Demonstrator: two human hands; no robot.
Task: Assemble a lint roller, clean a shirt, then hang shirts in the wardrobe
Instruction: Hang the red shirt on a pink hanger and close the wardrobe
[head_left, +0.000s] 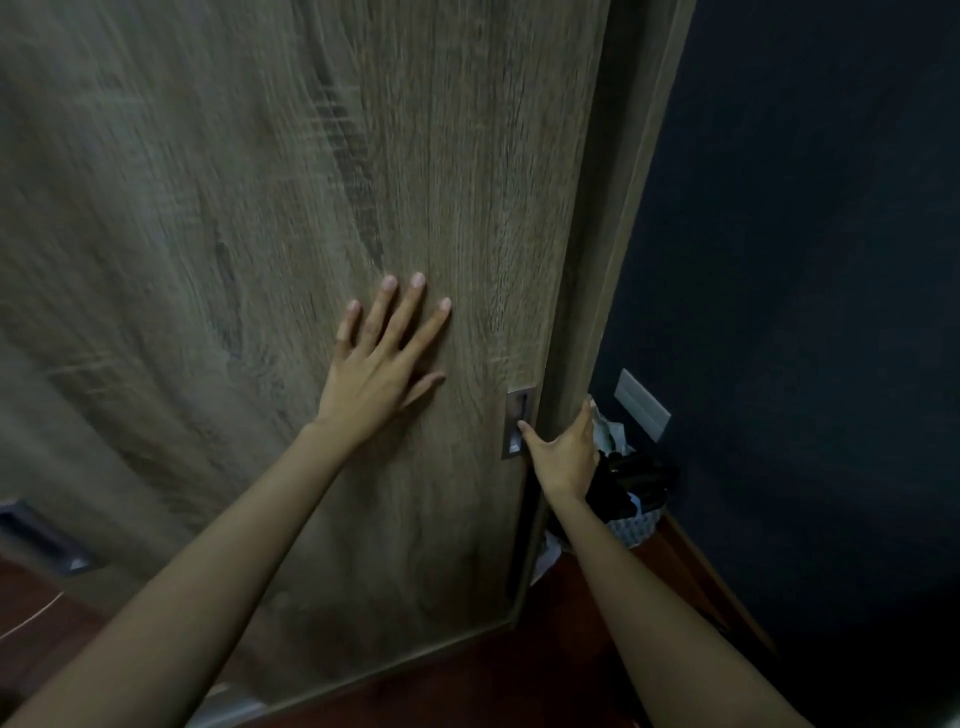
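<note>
A wood-grain sliding wardrobe door fills most of the view. My left hand lies flat on the door panel, fingers spread, holding nothing. My right hand is at the door's right edge, beside the recessed metal handle; its thumb touches the handle and its fingers reach around the edge. No shirt, hanger or lint roller shows.
A dark blue wall with a pale socket plate stands to the right. A basket of dark and light cloth sits in the corner on the reddish wood floor. A second recessed handle shows at the lower left.
</note>
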